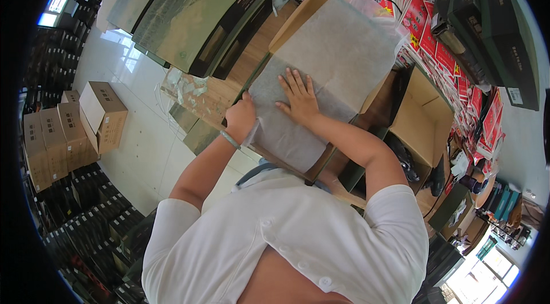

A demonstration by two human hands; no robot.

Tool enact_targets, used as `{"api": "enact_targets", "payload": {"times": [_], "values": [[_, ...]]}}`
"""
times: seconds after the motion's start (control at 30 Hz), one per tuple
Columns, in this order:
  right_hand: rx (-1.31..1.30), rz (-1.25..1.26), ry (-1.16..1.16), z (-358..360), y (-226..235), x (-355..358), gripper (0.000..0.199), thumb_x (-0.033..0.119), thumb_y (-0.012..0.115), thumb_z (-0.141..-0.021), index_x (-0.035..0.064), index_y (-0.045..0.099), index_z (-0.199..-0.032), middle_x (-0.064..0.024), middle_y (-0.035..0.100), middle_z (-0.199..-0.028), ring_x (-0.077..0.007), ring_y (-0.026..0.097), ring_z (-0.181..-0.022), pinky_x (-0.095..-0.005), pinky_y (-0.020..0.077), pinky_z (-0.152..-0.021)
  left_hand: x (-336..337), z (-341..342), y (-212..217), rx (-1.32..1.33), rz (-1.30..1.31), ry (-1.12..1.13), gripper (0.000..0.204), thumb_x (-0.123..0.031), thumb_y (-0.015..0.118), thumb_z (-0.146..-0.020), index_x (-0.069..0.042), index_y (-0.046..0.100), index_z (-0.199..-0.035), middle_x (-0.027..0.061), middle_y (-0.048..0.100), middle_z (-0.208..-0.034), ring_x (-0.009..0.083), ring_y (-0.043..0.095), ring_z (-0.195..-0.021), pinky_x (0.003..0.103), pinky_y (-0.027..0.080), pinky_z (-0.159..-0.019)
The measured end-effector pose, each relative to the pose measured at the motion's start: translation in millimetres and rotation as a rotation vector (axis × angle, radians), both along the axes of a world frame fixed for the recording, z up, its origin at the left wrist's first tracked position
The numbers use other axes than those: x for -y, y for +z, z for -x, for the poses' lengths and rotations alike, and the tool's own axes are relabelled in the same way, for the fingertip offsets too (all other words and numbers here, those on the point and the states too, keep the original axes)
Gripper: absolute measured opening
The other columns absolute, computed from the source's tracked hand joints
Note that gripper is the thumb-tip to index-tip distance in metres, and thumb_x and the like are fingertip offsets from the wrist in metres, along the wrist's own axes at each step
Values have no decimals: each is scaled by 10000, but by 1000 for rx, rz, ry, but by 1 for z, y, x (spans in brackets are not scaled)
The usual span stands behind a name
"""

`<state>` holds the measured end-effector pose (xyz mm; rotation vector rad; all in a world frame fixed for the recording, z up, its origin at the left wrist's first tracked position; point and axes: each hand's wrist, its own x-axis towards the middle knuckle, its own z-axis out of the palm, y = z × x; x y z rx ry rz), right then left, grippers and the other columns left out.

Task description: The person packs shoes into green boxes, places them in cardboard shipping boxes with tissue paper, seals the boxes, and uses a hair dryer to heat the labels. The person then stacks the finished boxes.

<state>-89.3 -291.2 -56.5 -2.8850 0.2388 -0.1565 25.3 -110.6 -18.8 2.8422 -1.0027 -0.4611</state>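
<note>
In front of me lies an open shoe box, its bare cardboard lid flap (298, 20) raised on the far side. White tissue paper (344, 46) covers its inside and spreads over the far and near edges. My right hand (299, 96) rests flat on the paper, fingers spread and holding nothing. At the box's left side my left hand (240, 116) is closed around the edge, next to the paper's left border; its fingertips are hidden. A bracelet (230, 140) circles my left wrist.
Stacked green boxes (200, 12) stand at the far left of the wooden table (275, 32). Right of the paper are an open box (427, 112) and black shoes (401, 155). Red printed packets (415, 14) pile up behind. Brown cartons (103, 115) sit on the floor at left.
</note>
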Motion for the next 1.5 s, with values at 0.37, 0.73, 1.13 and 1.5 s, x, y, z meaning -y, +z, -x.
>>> {"api": "enact_targets", "payload": {"times": [0.37, 0.73, 1.13, 1.5], "values": [[-96, 82, 154, 6, -55, 25, 779, 607, 416, -953, 144, 245, -1556, -88, 178, -1630, -236, 126, -1510, -400, 74, -1222, 21, -11, -58, 41, -135, -183, 265, -186, 475, -982, -22, 469, -1190, 134, 705, -779, 328, 708, -695, 413, 568, -560], [-267, 218, 120, 14, -43, 6, 860, 611, 496, -910, 134, 208, -1566, -119, 146, -1633, -270, 97, -1514, -485, 51, -1214, 24, 2, -20, 46, -329, -462, 878, -327, 652, -882, -195, 124, -1571, 189, 248, -1558, 348, 302, -1413, 482, 328, -1088], [-753, -108, -130, 47, -15, -55, 1203, 731, 688, -688, 231, 66, -1587, -150, -69, -1643, -446, -45, -1492, -719, 65, -1112, 18, -5, -45, -64, -691, -665, 1318, -443, 851, -685, -260, -104, -1574, 169, -85, -1640, 346, 32, -1514, 496, 124, -1197], [40, -314, -520, 170, 96, -71, 844, 271, 691, -863, 67, 224, -1536, -236, 226, -1575, -437, 212, -1453, -533, 193, -1181, -49, 18, 18, -217, 35, -605, 386, -445, 563, -952, -111, 642, -1127, 126, 710, -966, 343, 677, -866, 472, 493, -894]]}}
